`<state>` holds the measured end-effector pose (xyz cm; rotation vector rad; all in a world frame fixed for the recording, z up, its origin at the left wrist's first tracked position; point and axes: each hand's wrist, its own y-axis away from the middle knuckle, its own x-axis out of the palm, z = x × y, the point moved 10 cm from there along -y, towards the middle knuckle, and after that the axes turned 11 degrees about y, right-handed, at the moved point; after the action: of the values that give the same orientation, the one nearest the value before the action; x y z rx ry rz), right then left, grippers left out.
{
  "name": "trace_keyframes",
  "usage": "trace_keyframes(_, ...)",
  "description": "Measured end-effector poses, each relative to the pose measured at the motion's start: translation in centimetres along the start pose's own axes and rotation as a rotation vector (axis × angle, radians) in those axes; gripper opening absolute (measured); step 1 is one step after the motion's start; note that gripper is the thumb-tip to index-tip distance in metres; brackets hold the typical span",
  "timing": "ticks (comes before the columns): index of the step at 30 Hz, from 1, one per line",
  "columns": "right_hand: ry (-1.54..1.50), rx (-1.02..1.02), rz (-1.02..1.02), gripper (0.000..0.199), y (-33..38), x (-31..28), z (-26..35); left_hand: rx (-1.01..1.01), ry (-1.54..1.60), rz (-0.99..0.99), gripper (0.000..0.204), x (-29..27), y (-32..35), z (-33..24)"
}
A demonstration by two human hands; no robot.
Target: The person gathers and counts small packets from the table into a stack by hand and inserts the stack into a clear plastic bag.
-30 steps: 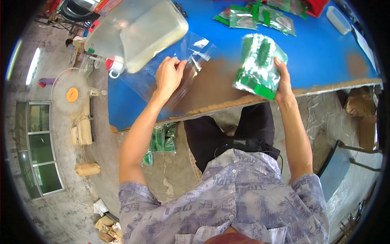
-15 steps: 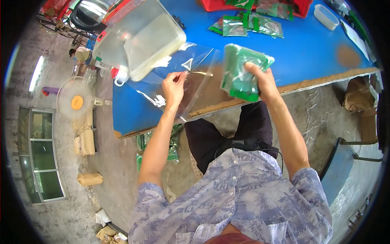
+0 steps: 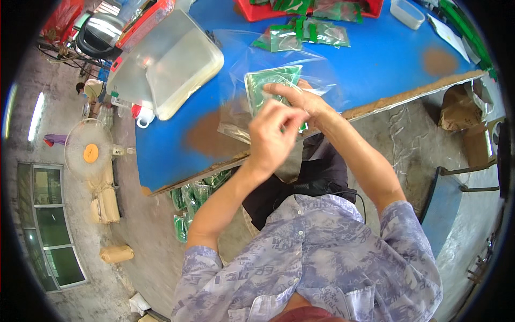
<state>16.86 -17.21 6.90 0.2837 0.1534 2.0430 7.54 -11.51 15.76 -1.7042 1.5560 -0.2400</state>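
My right hand [image 3: 307, 102] grips a stack of flat green-and-clear packets [image 3: 257, 92] from the near right, thumb lying on top. Loose film of a large clear plastic bag [image 3: 234, 119] surrounds the stack and reaches over part of that hand. Just in front, my left hand [image 3: 272, 134] is curled closed at the near side of the bag, slightly blurred. Its fingers appear to pinch the film, though the pinch point is partly hidden. Both hands are close together above the near edge of the blue table [image 3: 177, 155].
More green-edged packets [image 3: 287, 38] lie beyond the bag, beside a red tray [image 3: 257, 12] of them. A translucent bin [image 3: 185, 64] and white cup [image 3: 144, 117] stand left; a clear container [image 3: 407, 14] sits far right. Packed green bundles [image 3: 185, 214] rest on the floor.
My right hand has brought the packet stack left and into the clear bag's film. The left hand has moved right and nearer, beside the right hand. The view has shifted slightly.
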Motion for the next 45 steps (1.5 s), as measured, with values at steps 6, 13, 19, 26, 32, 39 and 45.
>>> trace_keyframes(6,0.338,-0.575,0.021,0.036,1.8,1.0,2.4,0.304,-0.184,0.223,0.031,2.2,-4.2,-7.5)
trace_keyframes(13,0.245,-0.203,0.160,0.047,0.6,3.8,1.9,-0.040,-0.501,0.716,0.038,3.0,-11.7,3.7)
trace_keyframes(19,0.615,-0.165,0.669,0.059,0.7,10.0,0.3,0.171,-0.209,0.645,0.035,5.5,-11.6,-2.2)
trace_keyframes(26,0.270,0.282,0.463,0.060,-0.5,4.1,-3.4,-0.035,0.340,-0.385,0.068,-9.3,-0.2,-0.1)
trace_keyframes(32,0.053,0.302,0.420,0.063,-0.7,4.1,-5.2,-0.875,1.200,-0.654,0.067,-6.1,11.4,14.7)
trace_keyframes(39,0.060,0.319,0.469,0.068,-0.5,7.1,-4.3,-0.951,1.187,-0.645,0.092,-4.2,11.9,15.1)
trace_keyframes(45,-0.944,0.355,0.827,0.086,-2.7,7.3,-7.6,-0.992,1.288,-0.649,0.094,-3.9,12.3,17.5)
